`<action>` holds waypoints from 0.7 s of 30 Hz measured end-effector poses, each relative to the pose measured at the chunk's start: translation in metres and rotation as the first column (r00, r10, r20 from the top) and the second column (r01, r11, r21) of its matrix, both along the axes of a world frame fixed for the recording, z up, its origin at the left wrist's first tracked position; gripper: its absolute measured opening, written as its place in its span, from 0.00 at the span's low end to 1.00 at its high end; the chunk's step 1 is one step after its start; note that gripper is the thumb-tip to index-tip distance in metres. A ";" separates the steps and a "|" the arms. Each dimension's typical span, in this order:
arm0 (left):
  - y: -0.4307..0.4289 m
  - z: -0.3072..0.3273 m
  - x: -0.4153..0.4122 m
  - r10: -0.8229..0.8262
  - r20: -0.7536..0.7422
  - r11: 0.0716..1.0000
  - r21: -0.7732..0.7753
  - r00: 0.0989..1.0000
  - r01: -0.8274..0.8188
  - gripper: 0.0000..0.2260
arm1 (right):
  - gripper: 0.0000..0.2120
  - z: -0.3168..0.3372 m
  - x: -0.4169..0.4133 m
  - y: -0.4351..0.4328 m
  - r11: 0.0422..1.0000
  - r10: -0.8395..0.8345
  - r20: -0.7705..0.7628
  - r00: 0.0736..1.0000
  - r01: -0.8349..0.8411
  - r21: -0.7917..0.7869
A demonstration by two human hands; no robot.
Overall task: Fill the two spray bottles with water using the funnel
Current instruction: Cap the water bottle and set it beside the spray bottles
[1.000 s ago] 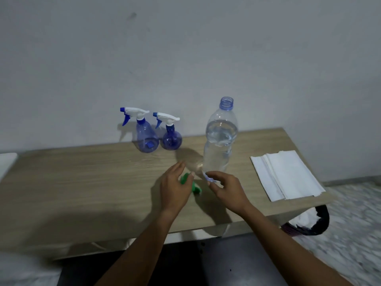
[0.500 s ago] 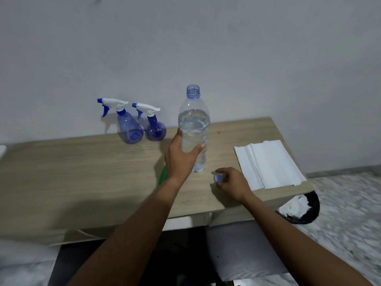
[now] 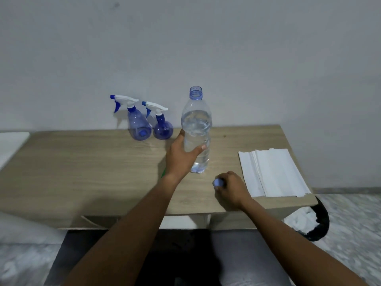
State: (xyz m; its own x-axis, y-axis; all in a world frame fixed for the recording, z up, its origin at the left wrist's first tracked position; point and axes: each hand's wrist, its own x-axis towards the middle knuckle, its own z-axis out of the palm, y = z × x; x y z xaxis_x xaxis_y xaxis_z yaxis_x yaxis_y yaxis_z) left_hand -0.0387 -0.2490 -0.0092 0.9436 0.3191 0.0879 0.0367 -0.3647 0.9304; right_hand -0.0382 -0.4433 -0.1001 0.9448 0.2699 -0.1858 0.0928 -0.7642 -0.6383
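Okay, left hand (image 3: pixel 181 159) wrapped round upright uncapped water bottle (image 3: pixel 196 129) mid-table (image 3: pixel 82 172); right hand (image 3: pixel 232 187) curled, pinching blue cap (image 3: pixel 218 182) on tabletop. Two spray bottles (image 3: pixel 149 120) stand at back edge; funnel mostly hidden.

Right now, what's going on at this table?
The left hand grips the uncapped water bottle, upright on the wooden table. The right hand pinches its blue cap low beside the white paper towels. The cone-shaped spray bottle and the round spray bottle stand at the back, trigger heads on. Only a green sliver of the funnel shows behind the left wrist.
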 end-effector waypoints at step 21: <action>0.034 0.098 0.045 -0.343 0.055 0.939 -0.003 0.938 0.344 0.19 | 0.11 0.261 0.092 0.032 0.888 0.118 0.298 0.947 -0.235 0.395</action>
State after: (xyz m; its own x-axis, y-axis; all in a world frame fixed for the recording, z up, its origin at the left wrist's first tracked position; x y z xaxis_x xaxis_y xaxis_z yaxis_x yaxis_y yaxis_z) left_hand 0.0063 -0.2145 0.0883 0.9901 -0.0224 0.1387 -0.1381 -0.3353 0.9319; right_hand 0.0541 -0.4110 0.1607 0.8722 0.4337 0.2262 0.4062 -0.3847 -0.8289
